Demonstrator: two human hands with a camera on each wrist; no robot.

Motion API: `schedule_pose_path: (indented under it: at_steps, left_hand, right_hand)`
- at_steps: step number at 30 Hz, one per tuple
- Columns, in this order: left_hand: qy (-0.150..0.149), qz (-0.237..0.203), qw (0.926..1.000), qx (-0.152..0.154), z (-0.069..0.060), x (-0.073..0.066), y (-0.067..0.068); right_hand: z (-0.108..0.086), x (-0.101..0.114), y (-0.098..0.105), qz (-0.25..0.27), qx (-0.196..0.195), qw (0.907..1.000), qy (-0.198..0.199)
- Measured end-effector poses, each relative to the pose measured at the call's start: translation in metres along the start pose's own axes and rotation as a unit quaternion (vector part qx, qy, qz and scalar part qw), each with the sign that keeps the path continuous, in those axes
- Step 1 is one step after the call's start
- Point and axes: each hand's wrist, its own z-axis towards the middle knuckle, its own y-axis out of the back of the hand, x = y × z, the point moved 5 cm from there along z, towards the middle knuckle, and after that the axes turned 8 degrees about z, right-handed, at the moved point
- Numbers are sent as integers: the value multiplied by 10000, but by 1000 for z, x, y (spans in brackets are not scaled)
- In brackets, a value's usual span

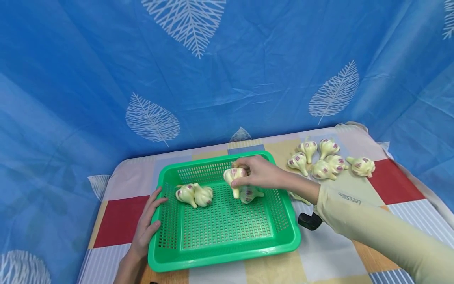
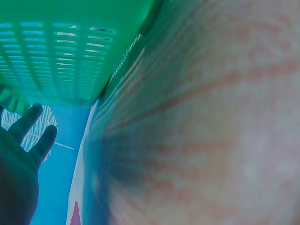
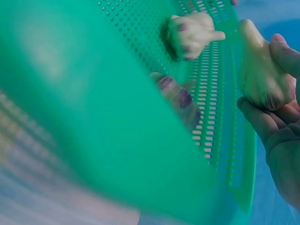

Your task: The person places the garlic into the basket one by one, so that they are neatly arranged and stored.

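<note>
My right hand (image 1: 260, 171) grips a garlic bulb (image 1: 235, 175) over the green plastic basket (image 1: 227, 258). The right wrist view shows that bulb (image 3: 265, 75) between the thumb and fingers of the right hand (image 3: 281, 126). Below it in the basket lies another garlic bulb (image 1: 250, 194), partly covered by the hand. Two more bulbs (image 1: 195, 195) lie side by side toward the basket's left. My left hand (image 1: 147, 223) rests on the basket's left rim with its fingers spread. In the left wrist view the left hand (image 2: 23, 159) is beside the basket's perforated wall (image 2: 56, 61).
Several garlic bulbs (image 1: 324, 159) are grouped on the patchwork tablecloth (image 1: 397, 181) at the right. Another bulb (image 1: 299, 197) is partly hidden under the right forearm. A black object (image 1: 309, 221) shows near the right wrist. A blue leaf-print curtain (image 1: 227, 79) hangs behind the table.
</note>
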Motion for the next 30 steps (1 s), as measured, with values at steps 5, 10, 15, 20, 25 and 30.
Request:
schedule_pose_path:
  at_steps: [5,10,15,20,25,30]
  left_hand:
    - [-95,-26,10000,5,0,-1,-1]
    - [-171,-57,9998,-1,0,-2,0]
    - [-88,-94,9999,37,0,-2,-1]
    - [-72,-113,9999,58,0,-1,-2]
    - [-117,-113,9999,44,0,-1,-2]
    - [-88,-80,9999,12,0,-1,0]
  right_hand:
    - [19,1,-15,-255,333,9991,-44]
    - [34,1,-28,-446,850,9954,16]
    - [46,-6,-44,-803,1125,9904,-80]
    - [55,-17,-57,-1065,1286,9854,-329]
    - [59,-24,-63,-1297,1238,9830,-401]
    - [59,-25,-68,-1473,1217,9805,-464]
